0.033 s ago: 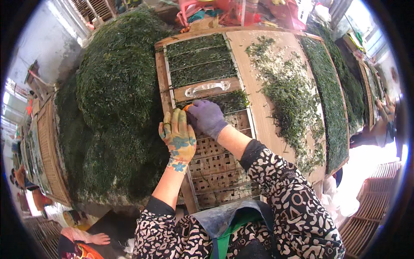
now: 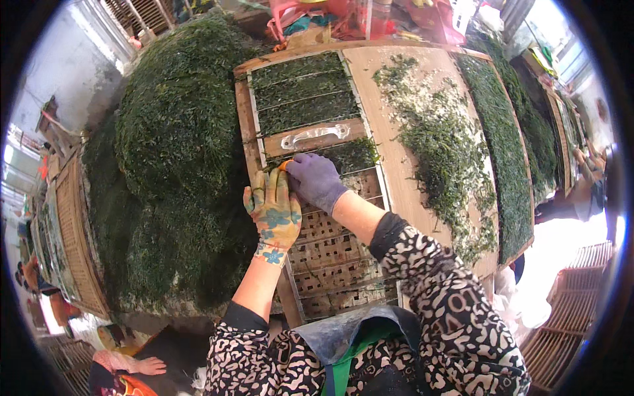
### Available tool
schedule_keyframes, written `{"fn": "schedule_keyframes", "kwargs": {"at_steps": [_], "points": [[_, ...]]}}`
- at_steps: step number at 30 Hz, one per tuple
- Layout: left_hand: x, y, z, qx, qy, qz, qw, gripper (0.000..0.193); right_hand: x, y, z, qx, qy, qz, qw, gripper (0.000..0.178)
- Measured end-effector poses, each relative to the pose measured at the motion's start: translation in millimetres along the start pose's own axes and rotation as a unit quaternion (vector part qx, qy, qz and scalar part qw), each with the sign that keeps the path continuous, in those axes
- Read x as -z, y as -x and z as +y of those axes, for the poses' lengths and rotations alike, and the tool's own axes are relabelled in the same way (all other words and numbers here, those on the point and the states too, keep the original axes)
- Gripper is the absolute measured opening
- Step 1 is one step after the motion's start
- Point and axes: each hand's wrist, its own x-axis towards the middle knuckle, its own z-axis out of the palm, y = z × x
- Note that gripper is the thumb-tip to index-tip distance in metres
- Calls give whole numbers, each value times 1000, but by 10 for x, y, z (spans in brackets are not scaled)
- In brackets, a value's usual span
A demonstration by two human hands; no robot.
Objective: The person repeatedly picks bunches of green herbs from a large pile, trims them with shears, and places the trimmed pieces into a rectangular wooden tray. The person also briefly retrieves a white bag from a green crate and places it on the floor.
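Note:
My right hand, in a purple glove, is closed at the left rail of a slatted frame. A small orange piece shows at its fingertips; the rest of it is hidden. Beside it my left hand, in a yellow flowered glove, lies with fingers stretched forward along the same rail. Chopped dark green leafy stuff, seaweed-like, fills the far sections of the frame. In the near sections the woven mat shows bare. Just beyond my hands rests a wooden board with a metal handle.
A big green heap rises on the left. Loose green and pale bits cover part of the wooden board at right, beside a filled green sheet. Another person's hand shows at lower left. Pink plastic items stand behind.
My right hand has shifted very slightly, and a bit more orange shows at its fingertips. Otherwise the hands and frame look the same.

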Motion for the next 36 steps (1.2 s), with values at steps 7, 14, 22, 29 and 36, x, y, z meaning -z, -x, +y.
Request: {"fn": "schedule_keyframes", "kwargs": {"at_steps": [7, 14, 22, 29, 36], "points": [[99, -34, 57, -24, -17, -39, 999, 68, 461, 569, 566, -25, 103, 54, 993, 35], [332, -385, 29, 37, -107, -98, 989, 88, 282, 709, 720, 28, 52, 139, 988, 37], [508, -755, -270, 298, 516, -254, 762, 47, 270, 708, 767, 32, 59, 139, 988, 34], [610, -84, -186, 264, 389, -189, 862, 36, 240, 711, 764, 6, 72, 125, 989, 37], [817, 186, -129, -12, 93, -188, 978, 40, 265, 724, 769, 14, 60, 123, 990, 36]]}}
